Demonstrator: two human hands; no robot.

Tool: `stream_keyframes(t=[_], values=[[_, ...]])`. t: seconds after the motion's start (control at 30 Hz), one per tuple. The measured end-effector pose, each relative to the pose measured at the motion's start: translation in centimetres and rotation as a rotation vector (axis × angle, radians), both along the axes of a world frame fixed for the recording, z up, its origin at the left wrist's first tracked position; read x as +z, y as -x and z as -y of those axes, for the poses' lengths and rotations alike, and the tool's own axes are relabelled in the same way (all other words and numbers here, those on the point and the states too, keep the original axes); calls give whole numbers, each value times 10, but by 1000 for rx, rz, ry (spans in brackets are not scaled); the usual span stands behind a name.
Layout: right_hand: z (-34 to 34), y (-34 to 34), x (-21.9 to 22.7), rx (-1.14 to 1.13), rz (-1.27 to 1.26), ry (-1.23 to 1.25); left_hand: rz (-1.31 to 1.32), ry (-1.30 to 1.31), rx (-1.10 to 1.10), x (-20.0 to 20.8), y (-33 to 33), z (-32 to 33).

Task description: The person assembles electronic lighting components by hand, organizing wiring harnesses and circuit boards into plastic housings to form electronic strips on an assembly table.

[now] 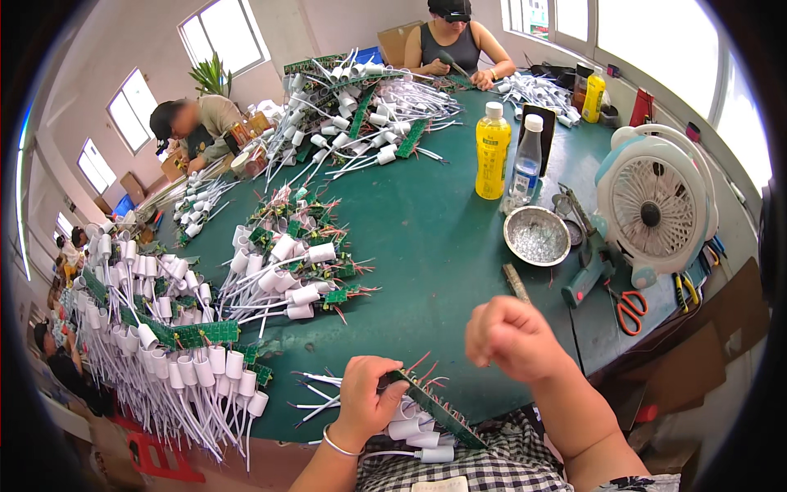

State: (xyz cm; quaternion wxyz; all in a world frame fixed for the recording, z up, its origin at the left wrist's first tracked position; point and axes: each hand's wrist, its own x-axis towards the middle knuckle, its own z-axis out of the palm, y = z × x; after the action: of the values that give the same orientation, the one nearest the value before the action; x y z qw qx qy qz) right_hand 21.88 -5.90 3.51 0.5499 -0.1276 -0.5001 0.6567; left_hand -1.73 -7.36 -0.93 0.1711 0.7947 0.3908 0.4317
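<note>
Green table (410,271): by its near edge, a circuit strip (443,416) is pinched in the left hand (369,394); the right hand (512,340) is loosely curled, whether empty cannot be told

A green table (402,246) is heaped at left with wired white cylinders (283,248); at right, bottles (493,156), a metal bowl (537,262) and a fan (651,215) are placed.

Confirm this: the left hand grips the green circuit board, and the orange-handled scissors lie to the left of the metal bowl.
One thing is wrong: the head view shows the orange-handled scissors to the right of the metal bowl, not the left. The left hand does grip the green circuit board.
</note>
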Motion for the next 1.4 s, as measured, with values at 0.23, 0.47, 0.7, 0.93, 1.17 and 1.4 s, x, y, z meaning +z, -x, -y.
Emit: stream_keyframes(t=[0.23,0.47,0.7,0.93,1.17,1.4], values=[[-21,28,-28,326,515,42,53,-148,-14,-2,-2,2],[-23,33,-16,416,820,26,121,-120,-78,-5,0,5],[-37,21,-15,-203,1055,-490,37,-100,-75,1,-2,0],[-22,-15,8,-477,1186,-901,-109,72,-52,14,-8,-9],[7,19,-44,-12,406,160,-43,26,-68,8,-9,-7],[0,28,-11,-132,528,67,93,120,-106,0,-8,-7]])
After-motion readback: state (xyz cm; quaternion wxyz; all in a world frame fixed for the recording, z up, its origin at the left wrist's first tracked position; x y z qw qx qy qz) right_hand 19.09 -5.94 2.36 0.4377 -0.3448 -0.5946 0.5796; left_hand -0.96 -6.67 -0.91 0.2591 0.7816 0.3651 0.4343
